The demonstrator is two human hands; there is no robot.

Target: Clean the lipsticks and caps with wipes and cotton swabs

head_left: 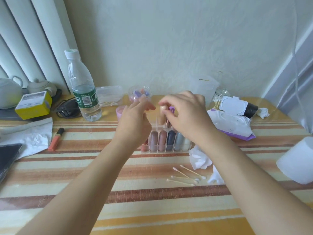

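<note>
A clear organiser (pixel 166 148) in the middle of the table holds several lipsticks upright in its slots. My right hand (pixel 184 114) pinches the top of a beige lipstick (pixel 162 116) standing in a back slot. My left hand (pixel 135 119) hovers just left of it with relaxed fingers, holding nothing. Used cotton swabs (pixel 184 177) lie on the table near my right forearm, beside crumpled white wipes (pixel 199 158). An open purple pack of wipes (pixel 233 122) sits to the right.
A water bottle (pixel 83 89), a yellow box (pixel 33 105) and an orange marker (pixel 55 139) stand at the left. A glass jar of swabs (pixel 219 99), a clear tub of small items (pixel 139 94), a pink cup (pixel 121 112) and a white paper roll (pixel 298 161) surround the organiser.
</note>
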